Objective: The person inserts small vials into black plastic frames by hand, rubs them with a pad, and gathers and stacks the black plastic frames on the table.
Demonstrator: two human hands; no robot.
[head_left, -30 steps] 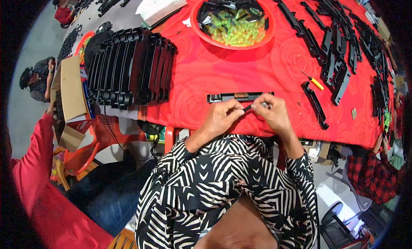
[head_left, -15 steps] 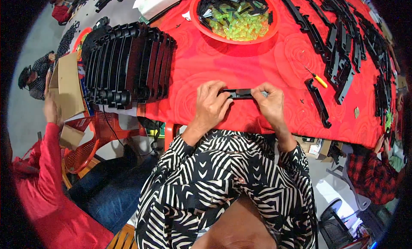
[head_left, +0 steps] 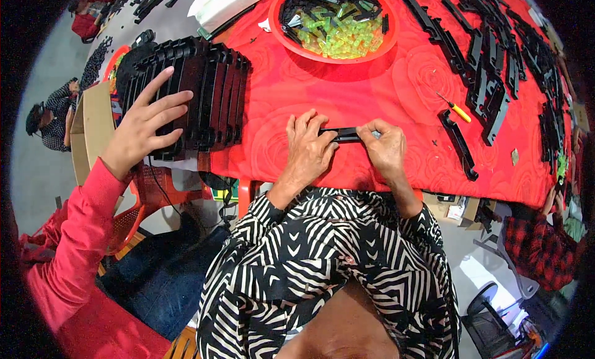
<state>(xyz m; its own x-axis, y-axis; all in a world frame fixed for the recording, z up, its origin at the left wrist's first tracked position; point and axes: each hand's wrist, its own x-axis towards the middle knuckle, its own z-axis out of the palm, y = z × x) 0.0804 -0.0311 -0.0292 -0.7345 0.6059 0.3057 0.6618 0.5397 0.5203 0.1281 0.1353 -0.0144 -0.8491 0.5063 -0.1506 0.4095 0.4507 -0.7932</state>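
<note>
Close to the table's near edge, a small black plastic piece with a shiny, paler strip is held between my two hands. My left hand grips its left end with bent fingers. My right hand pinches the right end, and something pale shows by the fingertips. The fingers hide both ends, so its full shape cannot be made out. To the right of my right hand lies a long black plastic strip. Beyond that strip rests a screwdriver with a yellow handle.
A red basin of yellow-green and black pieces stands at the back. A co-worker's hand reaches over a stack of black plastic parts at left, beside a cardboard box. Many black strips cover the right side.
The co-worker's hand has left the cardboard box and moved right, over the black stack. My hands stay in nearly the same place, still on the black piece, with small finger shifts.
</note>
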